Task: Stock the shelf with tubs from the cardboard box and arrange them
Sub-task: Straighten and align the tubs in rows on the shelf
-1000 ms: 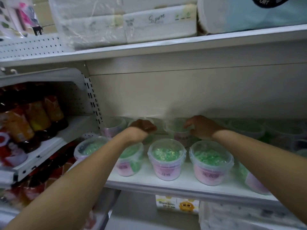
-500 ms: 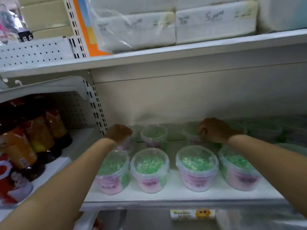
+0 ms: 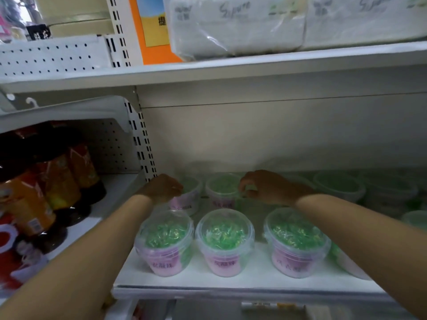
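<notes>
Clear tubs with green contents and pink labels stand in two rows on the white shelf (image 3: 231, 285). The front row holds three tubs: left (image 3: 164, 241), middle (image 3: 225, 239) and right (image 3: 298, 241). My left hand (image 3: 164, 188) curls over the lid of the back-left tub (image 3: 187, 199). My right hand (image 3: 265, 188) reaches in over the back row, its fingers and thumb pinching the rim of a tub (image 3: 245, 204) mostly hidden beneath it, right next to the back-middle tub (image 3: 221, 188). The cardboard box is out of view.
More tubs (image 3: 339, 188) fill the shelf's right side, blurred. Dark bottles with orange labels (image 3: 57, 179) stand on the neighbouring shelf at left, behind a slotted upright (image 3: 141, 144). White tissue packs (image 3: 235, 26) lie on the shelf above.
My right hand has moved left along the back row, up against the back-middle tub. My left hand stays at the back-left tub. The camera has shifted slightly.
</notes>
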